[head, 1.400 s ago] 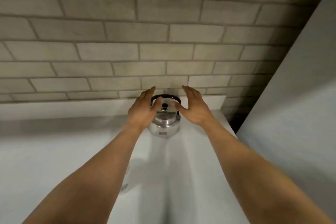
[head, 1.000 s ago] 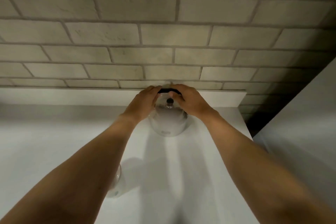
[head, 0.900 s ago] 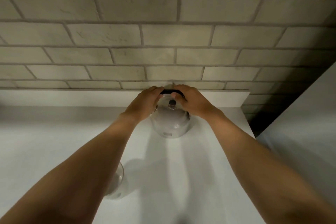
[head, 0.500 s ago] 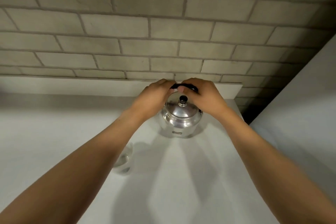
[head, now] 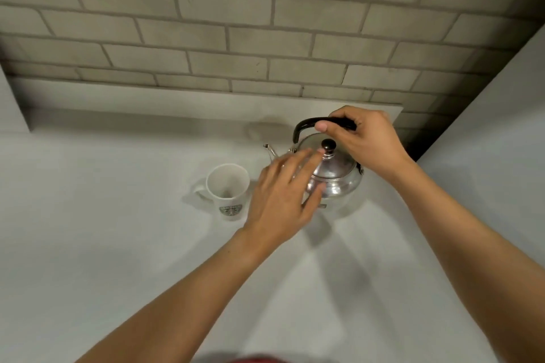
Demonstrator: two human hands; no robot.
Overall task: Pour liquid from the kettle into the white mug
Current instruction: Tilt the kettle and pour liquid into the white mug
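A shiny steel kettle [head: 339,177] with a black handle and black lid knob stands on the white counter [head: 118,244], its thin spout pointing left toward the mug. My right hand [head: 365,141] is closed around the black handle from the right. My left hand [head: 283,200] hovers open in front of the kettle's left side, fingers spread, fingertips near the lid knob; whether they touch the lid I cannot tell. The white mug [head: 228,190], upright with a dark logo and its handle to the left, stands just left of my left hand. It looks empty.
A brick wall [head: 265,23] with a white backsplash ledge runs along the back. A tall white panel [head: 501,127] rises at the right, close to the kettle. A bit of red clothing shows at the bottom edge.
My left hand has let go of the kettle handle and dropped in front of the kettle, fingers open. My right hand keeps the handle. The view tilted down, so the mug is now fully visible.
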